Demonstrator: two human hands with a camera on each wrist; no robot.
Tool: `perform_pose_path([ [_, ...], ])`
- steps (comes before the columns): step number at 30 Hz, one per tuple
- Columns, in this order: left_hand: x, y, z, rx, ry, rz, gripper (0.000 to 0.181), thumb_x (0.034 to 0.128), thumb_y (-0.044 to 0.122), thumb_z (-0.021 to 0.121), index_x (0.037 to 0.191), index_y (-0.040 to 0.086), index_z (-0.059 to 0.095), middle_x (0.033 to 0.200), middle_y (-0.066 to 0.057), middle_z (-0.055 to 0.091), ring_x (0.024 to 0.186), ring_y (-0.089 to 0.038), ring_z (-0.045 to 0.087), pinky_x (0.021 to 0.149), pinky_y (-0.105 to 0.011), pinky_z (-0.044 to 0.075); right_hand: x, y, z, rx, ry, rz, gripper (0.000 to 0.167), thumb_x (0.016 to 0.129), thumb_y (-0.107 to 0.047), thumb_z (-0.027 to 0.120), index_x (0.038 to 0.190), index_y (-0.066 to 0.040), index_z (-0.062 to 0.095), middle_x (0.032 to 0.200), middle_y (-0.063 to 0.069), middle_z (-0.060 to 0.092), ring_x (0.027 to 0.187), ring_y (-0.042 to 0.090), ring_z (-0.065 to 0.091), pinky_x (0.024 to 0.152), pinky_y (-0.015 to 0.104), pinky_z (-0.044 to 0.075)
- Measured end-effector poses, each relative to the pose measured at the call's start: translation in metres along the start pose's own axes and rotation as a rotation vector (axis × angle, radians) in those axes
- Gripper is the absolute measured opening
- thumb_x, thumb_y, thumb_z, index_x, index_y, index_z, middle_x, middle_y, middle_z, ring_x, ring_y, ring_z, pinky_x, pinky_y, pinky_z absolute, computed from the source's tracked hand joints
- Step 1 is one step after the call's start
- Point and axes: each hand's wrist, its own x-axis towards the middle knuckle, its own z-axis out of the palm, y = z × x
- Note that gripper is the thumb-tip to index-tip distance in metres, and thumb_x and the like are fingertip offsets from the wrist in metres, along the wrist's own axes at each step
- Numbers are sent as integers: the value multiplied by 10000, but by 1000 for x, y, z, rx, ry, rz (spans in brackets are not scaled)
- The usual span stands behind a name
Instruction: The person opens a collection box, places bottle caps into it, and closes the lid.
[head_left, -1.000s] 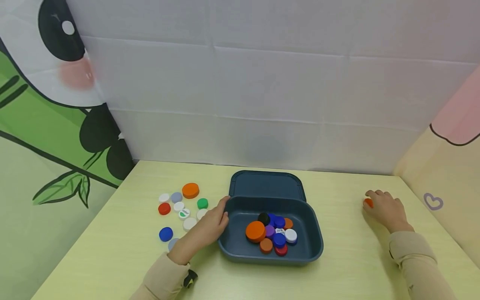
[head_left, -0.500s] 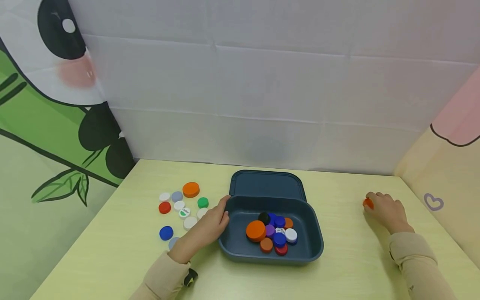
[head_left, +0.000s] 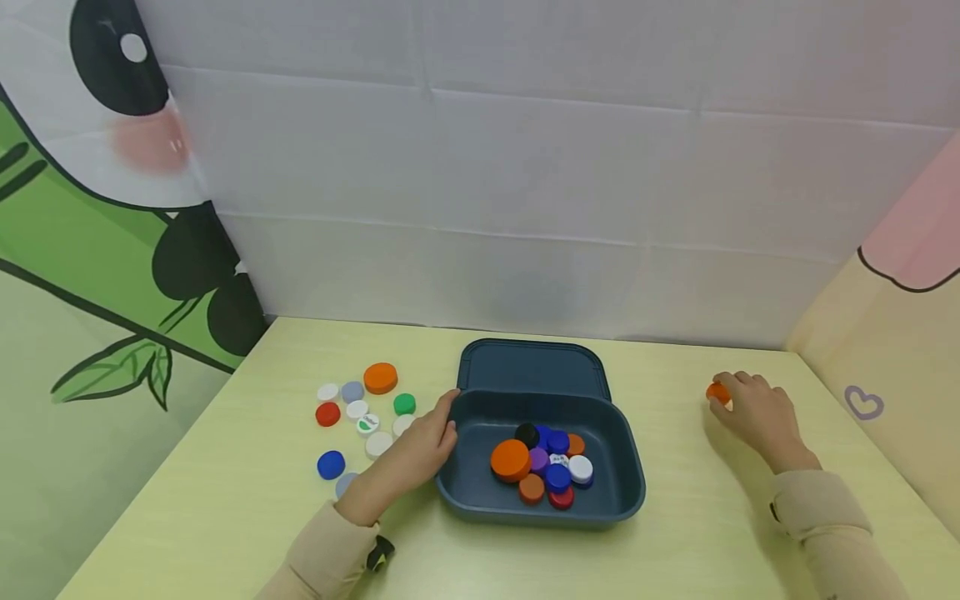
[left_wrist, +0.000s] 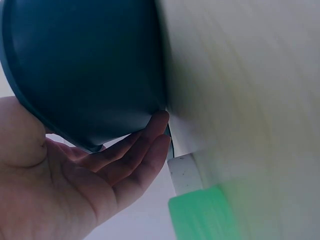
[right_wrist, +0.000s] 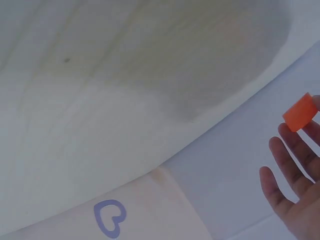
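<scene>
1. Starting at the fingers (right_wrist: 287, 164) of the right hand (head_left: 761, 421): they've got a small orange cap (head_left: 717, 392) pinched at the tips, with the lower ones fanned apart in the right wrist view. The cap looks lifted off the worktop (head_left: 675, 533), way over toward the right side and well apart from the box.
2. Left hand (head_left: 411, 454) is gripping the left side of that blue-grey box (head_left: 542, 520). Its left wrist view has the fingers lying close together against the outside wall.
3. Inside the box is a pile of caps: a big orange one (head_left: 511, 461), black (head_left: 527, 434), purple (head_left: 538, 461), some blues (head_left: 557, 477), a plain white (head_left: 581, 469), a red (head_left: 561, 498) and a couple of brownish-orange ones (head_left: 532, 489).
4. The matching lid (head_left: 534, 368) lies flat right behind the box.
5. Left of the box there's a loose scatter: another large orange cap (head_left: 380, 377), a green (head_left: 404, 403), a red (head_left: 327, 414), a dark blue (head_left: 331, 465), plus whites and pale blues. The left arm partly hides a few.
6. Further out, a creased whitish sheet (head_left: 525, 183) hangs behind the worktop, with cartoon panels on both sides.
</scene>
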Motion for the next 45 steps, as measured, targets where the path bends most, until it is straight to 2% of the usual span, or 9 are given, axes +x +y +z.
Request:
perform_pose_path([
  [6,1,-2,2,8,8,11,466,950,108,389,1387,-7,276,1236,-211,535,851,-213,541,861,-415,486,5,-32,-10,-4,134,-77,312,794,-207,612,1048,-27,603,911,159,621,783,321,536,579,416,384],
  [11,1,-3,3,8,10,14,470,949,110,393,1389,-5,275,1245,-203,534,851,-207,543,861,-413,489,10,-62,-16,-6,249,-172,299,751,-198,647,1000,-33,624,876,124,634,768,292,536,572,396,382],
  [17,1,-4,4,9,9,5,474,953,123,390,1395,2,269,1264,-202,524,862,-203,547,859,-409,489,11,-100,-25,-9,305,-274,296,732,-205,659,977,-42,635,886,98,642,804,281,555,609,409,411],
  [25,-4,-6,2,12,-1,14,470,953,121,388,1393,2,270,1223,-200,543,845,-198,540,848,-401,490,0,-149,-31,-57,266,-387,305,736,-261,695,977,-83,640,928,67,645,848,249,565,698,394,461],
  [30,-7,-6,0,17,-4,23,467,954,120,386,1390,2,270,1284,-213,510,955,-223,567,907,-429,467,-8,-169,-28,-101,227,-447,345,715,-278,725,991,-92,633,916,56,635,839,228,554,721,387,464],
  [37,-8,-6,0,22,-2,34,467,950,112,387,1386,-2,269,1285,-225,507,932,-222,566,902,-433,469,-13,-176,-15,-131,163,-504,286,742,-290,695,970,-135,623,880,15,607,808,204,529,716,369,447],
  [45,-8,-6,0,3,-14,10,474,957,130,381,1397,7,258,1315,-206,489,965,-218,555,937,-435,447,-16,-176,-6,-130,121,-537,222,741,-274,704,910,-146,639,808,5,612,767,195,512,687,354,425],
])
